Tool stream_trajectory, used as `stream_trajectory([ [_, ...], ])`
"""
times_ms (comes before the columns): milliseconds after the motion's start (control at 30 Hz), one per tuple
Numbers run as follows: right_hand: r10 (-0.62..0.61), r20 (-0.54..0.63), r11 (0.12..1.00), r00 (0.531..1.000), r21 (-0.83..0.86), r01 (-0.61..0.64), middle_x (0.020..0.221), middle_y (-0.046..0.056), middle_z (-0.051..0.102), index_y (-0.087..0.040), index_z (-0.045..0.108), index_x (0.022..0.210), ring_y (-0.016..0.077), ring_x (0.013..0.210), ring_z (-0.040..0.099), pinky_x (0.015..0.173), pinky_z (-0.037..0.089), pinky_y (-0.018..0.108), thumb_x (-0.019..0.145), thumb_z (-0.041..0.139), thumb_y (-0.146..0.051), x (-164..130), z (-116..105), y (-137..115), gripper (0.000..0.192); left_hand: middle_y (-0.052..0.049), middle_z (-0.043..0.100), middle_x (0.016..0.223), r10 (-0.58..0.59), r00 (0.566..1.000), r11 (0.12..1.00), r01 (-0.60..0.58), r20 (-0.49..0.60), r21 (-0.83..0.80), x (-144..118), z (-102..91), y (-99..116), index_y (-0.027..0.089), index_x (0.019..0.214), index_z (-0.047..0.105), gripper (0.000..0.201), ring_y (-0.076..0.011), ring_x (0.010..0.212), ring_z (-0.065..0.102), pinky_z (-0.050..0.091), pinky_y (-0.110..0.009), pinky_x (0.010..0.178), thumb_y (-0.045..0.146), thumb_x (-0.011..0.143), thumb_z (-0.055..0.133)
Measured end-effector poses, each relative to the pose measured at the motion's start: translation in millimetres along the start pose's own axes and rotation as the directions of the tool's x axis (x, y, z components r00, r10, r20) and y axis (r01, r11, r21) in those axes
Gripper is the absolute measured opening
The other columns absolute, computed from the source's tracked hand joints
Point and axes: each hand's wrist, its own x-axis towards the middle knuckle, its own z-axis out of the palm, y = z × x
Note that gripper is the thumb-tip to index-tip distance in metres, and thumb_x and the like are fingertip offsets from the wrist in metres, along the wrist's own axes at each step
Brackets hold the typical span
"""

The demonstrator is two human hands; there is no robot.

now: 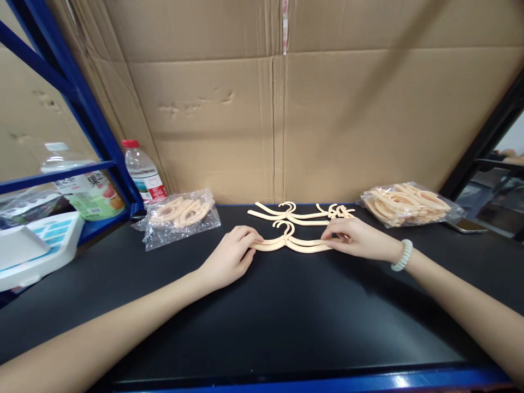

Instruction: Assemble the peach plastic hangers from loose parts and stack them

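You work on the black table (pixel 286 316), where a small stack of cream plastic hangers (pixel 291 243) lies flat at mid-table, between your hands. They look light, thin and stiff, probably slick, so the stack may slide apart; pinch it at the arm tips. Your left hand (pixel 229 259) pinches the left tips, your right hand (pixel 356 238) the right tips.
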Motion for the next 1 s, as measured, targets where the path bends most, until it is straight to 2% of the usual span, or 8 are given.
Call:
stream_trajectory([
  [333, -0.009, -0.008, 1.000, 1.000, 0.009, 0.009, 0.082, 0.006, 0.066, -0.017, 0.067, 0.089, 0.0157, 0.069, 0.055, 0.066, 0.043, 0.029, 0.086, 0.048, -0.018, 0.2, 0.9, 0.3, 0.020, -0.007, 0.057, 0.110, 0.002, 1.000, 1.000, -0.002, 0.009, 0.002, -0.7, -1.6, 0.9, 0.021, 0.105, 0.056, 0.028, -0.0224, 0.104, 0.052, 0.044, -0.040, 0.090, 0.007, 0.085, 0.042],
  [1000, -0.014, -0.010, 1.000, 1.000, 0.006, 0.014, 0.086, 0.006, 0.068, -0.018, 0.069, 0.091, 0.0180, 0.076, 0.059, 0.071, 0.045, 0.032, 0.086, 0.046, -0.016, 0.3, 2.5, 1.2, 0.024, -0.008, 0.057, 0.111, 0.006, 1.000, 1.000, -0.006, 0.008, -0.008, -2.2, -2.5, 1.8, 0.022, 0.106, 0.056, 0.030, -0.0229, 0.103, 0.053, 0.045, -0.041, 0.091, 0.008, 0.086, 0.040],
])
